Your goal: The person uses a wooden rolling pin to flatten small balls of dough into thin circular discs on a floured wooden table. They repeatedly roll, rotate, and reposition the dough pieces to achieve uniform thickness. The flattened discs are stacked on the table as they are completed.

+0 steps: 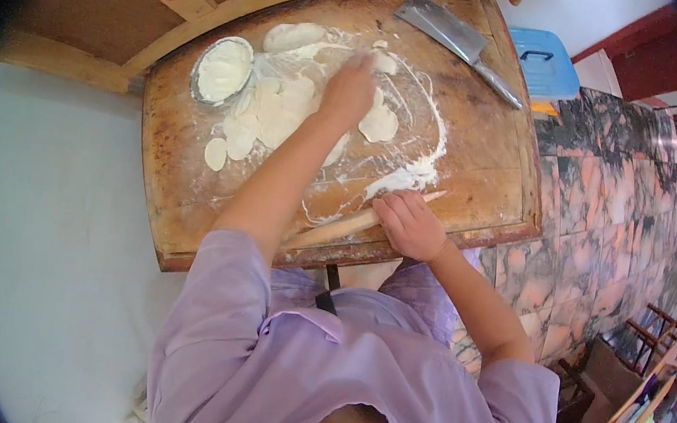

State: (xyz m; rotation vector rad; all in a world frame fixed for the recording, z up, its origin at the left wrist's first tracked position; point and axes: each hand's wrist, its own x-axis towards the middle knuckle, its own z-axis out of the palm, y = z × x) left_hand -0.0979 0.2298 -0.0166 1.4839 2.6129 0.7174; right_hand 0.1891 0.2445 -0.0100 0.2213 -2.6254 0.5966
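My right hand (408, 223) grips a tapered wooden rolling pin (336, 229) lying slantwise along the near edge of the wooden board (474, 190). Farther up, my left hand (351, 89) reaches over the board, its fingers blurred beside a small dough piece (385, 63); whether it holds anything is unclear. Thin round dough wrappers (281, 112) overlap in a spread left of that forearm, which covers some of them. Another dough round (379, 124) lies to its right. A thicker dough lump (294, 37) rests near the back. Loose flour (409, 176) forms a curved ridge.
A bowl of flour (224, 70) stands at the board's left. The cleaver (446, 31) lies at the back right, handle towards the right edge. Beyond that edge are a blue lidded plastic box (543, 65) and a marbled tile floor (596, 230). A wooden frame (190, 28) borders the back.
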